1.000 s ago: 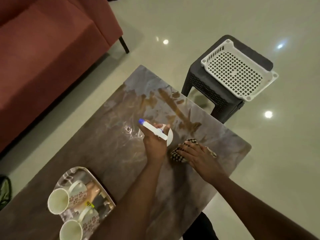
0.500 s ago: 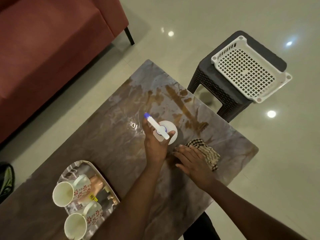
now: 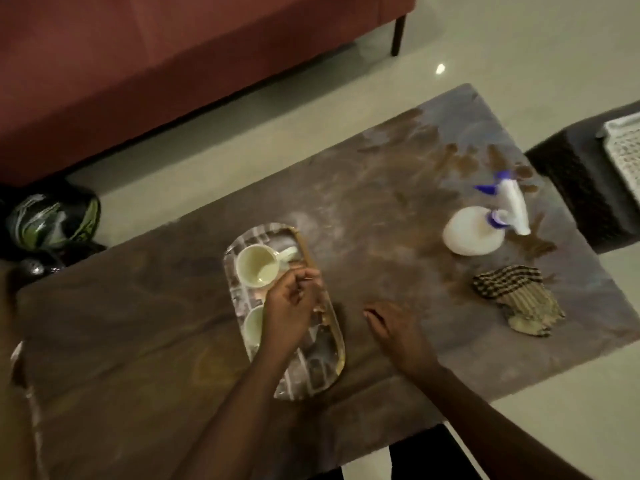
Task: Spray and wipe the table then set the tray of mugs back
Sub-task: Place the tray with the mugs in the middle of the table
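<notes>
Both hands have let go: left (image 3: 292, 303) now pinches the tray (image 3: 325, 368) rim, right (image 3: 394, 327) hovers open, bottle (image 3: 472, 233) and cloth (image 3: 516, 303) set down.

Glossy marbled table (image 3: 363, 209); woven checked cloth (image 3: 516, 299) (frayed-looking); shiny patterned tray (image 3: 325, 362).

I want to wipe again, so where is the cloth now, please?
In the head view the checked cloth lies on the right part of the table, just in front of the white spray bottle, with neither hand on it.
</notes>
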Action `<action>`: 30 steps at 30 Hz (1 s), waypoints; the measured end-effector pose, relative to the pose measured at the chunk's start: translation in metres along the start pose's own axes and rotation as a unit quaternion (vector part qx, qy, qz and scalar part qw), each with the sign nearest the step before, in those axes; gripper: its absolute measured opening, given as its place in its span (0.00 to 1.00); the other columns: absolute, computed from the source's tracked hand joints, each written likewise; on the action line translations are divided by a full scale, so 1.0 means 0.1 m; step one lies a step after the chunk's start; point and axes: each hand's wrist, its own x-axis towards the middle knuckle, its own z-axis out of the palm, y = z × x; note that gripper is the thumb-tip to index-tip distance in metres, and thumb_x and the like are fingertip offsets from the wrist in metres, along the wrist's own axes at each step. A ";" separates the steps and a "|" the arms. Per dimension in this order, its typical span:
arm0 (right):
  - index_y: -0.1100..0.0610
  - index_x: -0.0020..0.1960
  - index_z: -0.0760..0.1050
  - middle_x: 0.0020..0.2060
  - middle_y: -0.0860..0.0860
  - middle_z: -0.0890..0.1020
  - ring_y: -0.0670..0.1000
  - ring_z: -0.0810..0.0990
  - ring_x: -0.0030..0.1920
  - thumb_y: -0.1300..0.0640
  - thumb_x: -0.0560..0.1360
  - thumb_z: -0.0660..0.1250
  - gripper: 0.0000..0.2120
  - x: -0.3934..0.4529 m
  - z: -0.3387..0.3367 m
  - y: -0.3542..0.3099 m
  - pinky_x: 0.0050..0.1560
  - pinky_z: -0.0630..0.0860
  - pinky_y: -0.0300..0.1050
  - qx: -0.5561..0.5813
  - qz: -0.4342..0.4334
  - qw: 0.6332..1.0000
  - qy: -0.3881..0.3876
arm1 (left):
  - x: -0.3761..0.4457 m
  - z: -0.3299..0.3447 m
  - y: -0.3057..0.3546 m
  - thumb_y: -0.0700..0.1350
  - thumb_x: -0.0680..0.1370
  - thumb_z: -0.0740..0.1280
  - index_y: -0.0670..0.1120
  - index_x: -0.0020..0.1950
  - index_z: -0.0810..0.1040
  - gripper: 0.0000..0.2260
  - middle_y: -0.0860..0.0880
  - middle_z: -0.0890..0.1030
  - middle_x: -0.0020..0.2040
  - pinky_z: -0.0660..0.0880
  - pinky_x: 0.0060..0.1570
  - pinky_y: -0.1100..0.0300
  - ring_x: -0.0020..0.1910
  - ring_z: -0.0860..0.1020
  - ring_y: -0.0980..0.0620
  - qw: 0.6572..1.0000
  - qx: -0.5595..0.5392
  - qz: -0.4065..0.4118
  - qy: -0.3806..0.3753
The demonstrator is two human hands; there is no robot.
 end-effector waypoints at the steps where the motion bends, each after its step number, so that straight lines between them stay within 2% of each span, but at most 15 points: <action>1: 0.62 0.44 0.81 0.39 0.56 0.83 0.45 0.74 0.44 0.58 0.73 0.62 0.10 -0.01 0.14 -0.14 0.50 0.62 0.22 0.021 0.032 0.999 -0.009 | -0.05 -0.28 -0.08 0.34 0.78 0.66 0.43 0.48 0.80 0.05 0.46 0.83 0.41 0.77 0.36 0.64 0.36 0.81 0.54 1.000 -0.017 -0.011 0.017; 4: 0.60 0.43 0.81 0.39 0.55 0.83 0.44 0.74 0.45 0.53 0.73 0.60 0.14 -0.05 0.54 -0.39 0.48 0.59 0.17 0.053 0.103 0.992 -0.043 | -0.16 -1.01 -0.39 0.33 0.78 0.65 0.45 0.45 0.80 0.08 0.46 0.82 0.37 0.76 0.35 0.66 0.32 0.79 0.59 0.992 -0.051 -0.056 0.098; 7: 0.60 0.44 0.80 0.41 0.55 0.83 0.46 0.78 0.43 0.59 0.72 0.64 0.07 0.01 0.85 -0.55 0.45 0.65 0.27 0.037 0.119 0.990 -0.060 | -0.18 -1.59 -0.78 0.35 0.78 0.65 0.47 0.43 0.80 0.09 0.51 0.82 0.34 0.76 0.39 0.59 0.32 0.79 0.59 0.984 -0.049 -0.109 0.132; 11: 0.62 0.49 0.79 0.45 0.57 0.81 0.52 0.77 0.44 0.64 0.74 0.65 0.05 0.18 1.03 -0.65 0.43 0.64 0.37 0.021 0.171 0.983 -0.064 | -0.07 -1.94 -1.16 0.37 0.78 0.66 0.49 0.44 0.79 0.08 0.53 0.81 0.35 0.73 0.43 0.57 0.34 0.78 0.54 0.982 0.027 -0.142 0.121; 13: 0.62 0.50 0.78 0.45 0.59 0.80 0.56 0.76 0.46 0.59 0.74 0.64 0.09 0.27 1.08 -0.58 0.45 0.65 0.41 -0.013 0.180 0.982 -0.056 | 0.07 -1.97 -1.31 0.37 0.77 0.66 0.46 0.47 0.78 0.04 0.52 0.79 0.35 0.71 0.43 0.58 0.34 0.76 0.54 0.980 0.067 -0.156 0.108; 15: 0.61 0.51 0.77 0.45 0.59 0.79 0.59 0.76 0.47 0.55 0.71 0.63 0.12 0.32 1.10 -0.48 0.46 0.66 0.44 -0.044 0.174 0.981 -0.067 | 0.22 -1.92 -1.41 0.39 0.77 0.67 0.44 0.51 0.79 0.04 0.47 0.81 0.39 0.73 0.46 0.57 0.38 0.77 0.49 0.976 0.104 -0.163 0.098; 17: 0.59 0.50 0.76 0.43 0.56 0.79 0.56 0.76 0.45 0.55 0.70 0.64 0.12 0.34 1.12 -0.38 0.45 0.69 0.46 -0.026 0.203 0.976 -0.072 | 0.34 -1.81 -1.48 0.43 0.77 0.68 0.42 0.54 0.79 0.07 0.44 0.82 0.44 0.74 0.48 0.56 0.43 0.79 0.47 0.972 0.135 -0.175 0.077; 19: 0.58 0.50 0.74 0.38 0.48 0.77 0.51 0.76 0.40 0.59 0.71 0.66 0.09 0.33 1.11 -0.34 0.43 0.73 0.48 0.035 0.252 0.964 -0.074 | 0.42 -1.71 -1.48 0.46 0.78 0.68 0.42 0.55 0.79 0.10 0.47 0.80 0.40 0.75 0.45 0.55 0.40 0.79 0.48 0.974 0.132 -0.181 0.039; 21: 0.58 0.53 0.73 0.34 0.46 0.74 0.48 0.74 0.35 0.63 0.74 0.67 0.09 0.33 1.08 -0.30 0.39 0.74 0.46 0.058 0.311 0.943 -0.103 | 0.49 -1.63 -1.48 0.48 0.77 0.69 0.43 0.52 0.80 0.09 0.49 0.80 0.36 0.77 0.43 0.51 0.38 0.80 0.48 0.975 0.135 -0.174 0.016; 23: 0.57 0.50 0.74 0.32 0.49 0.75 0.47 0.74 0.32 0.64 0.74 0.67 0.07 0.33 1.04 -0.22 0.33 0.73 0.37 0.091 0.350 0.922 -0.135 | 0.53 -1.60 -1.50 0.48 0.76 0.70 0.43 0.48 0.80 0.09 0.43 0.81 0.35 0.77 0.42 0.48 0.37 0.80 0.44 0.973 0.161 -0.166 0.007; 24: 0.55 0.47 0.74 0.31 0.50 0.76 0.46 0.74 0.31 0.64 0.74 0.68 0.06 0.34 1.03 -0.17 0.32 0.73 0.36 0.101 0.355 0.918 -0.144 | 0.53 -1.60 -1.51 0.48 0.76 0.70 0.42 0.47 0.79 0.09 0.39 0.81 0.36 0.77 0.41 0.47 0.36 0.79 0.42 0.972 0.167 -0.165 0.009; 27: 0.50 0.41 0.76 0.30 0.50 0.78 0.49 0.75 0.31 0.66 0.72 0.69 0.11 0.43 1.00 -0.12 0.37 0.73 0.44 0.080 0.342 0.924 -0.151 | 0.50 -1.60 -1.57 0.48 0.76 0.71 0.41 0.43 0.78 0.10 0.36 0.81 0.35 0.77 0.39 0.46 0.35 0.80 0.37 0.971 0.160 -0.179 0.024; 28: 0.50 0.41 0.77 0.30 0.50 0.78 0.49 0.75 0.31 0.66 0.71 0.69 0.11 0.47 1.00 -0.12 0.37 0.72 0.44 0.080 0.334 0.928 -0.146 | 0.47 -1.58 -1.57 0.48 0.75 0.71 0.42 0.42 0.78 0.10 0.38 0.80 0.33 0.77 0.38 0.47 0.33 0.80 0.39 0.971 0.143 -0.187 0.030; 30: 0.55 0.42 0.78 0.30 0.49 0.78 0.42 0.75 0.29 0.67 0.72 0.67 0.08 0.62 0.99 -0.19 0.35 0.72 0.39 0.076 0.308 0.938 -0.139 | 0.40 -1.54 -1.60 0.45 0.76 0.71 0.43 0.39 0.75 0.09 0.42 0.79 0.31 0.77 0.35 0.52 0.27 0.78 0.47 0.971 0.082 -0.218 0.053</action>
